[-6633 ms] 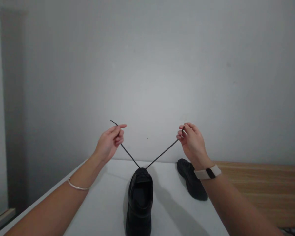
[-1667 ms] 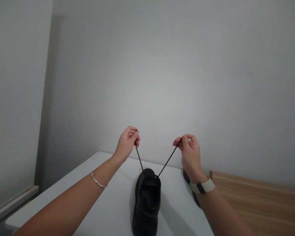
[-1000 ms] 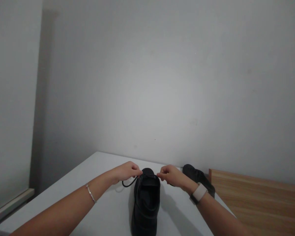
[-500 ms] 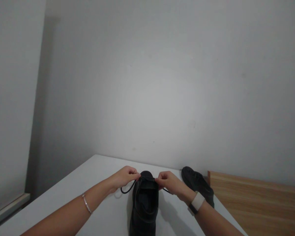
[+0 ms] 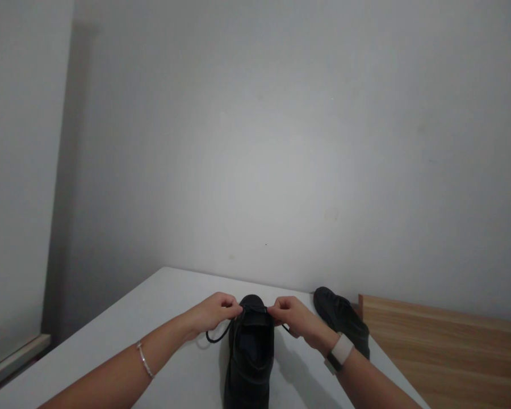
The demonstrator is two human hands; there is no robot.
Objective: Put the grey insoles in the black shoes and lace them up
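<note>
A black shoe (image 5: 250,363) stands on the white table (image 5: 183,369), its toe towards the wall and its opening facing me. At the left of its lacing, my left hand (image 5: 221,309) pinches a black lace (image 5: 215,339), whose loose part curves down beside the shoe. My right hand (image 5: 287,313) pinches the lace on the other side, with a short end hanging under the fingers. Between the two hands the lace runs across the top of the shoe's tongue.
A second black shoe (image 5: 341,319) lies at the table's right edge near the wall (image 5: 281,142). Beyond that edge is a wooden board (image 5: 443,352). A pale ledge (image 5: 17,360) runs along the lower left.
The view has shifted very slightly. My left hand still pinches the lace, and its hanging loop has moved a little left and down. My right hand has barely moved.
</note>
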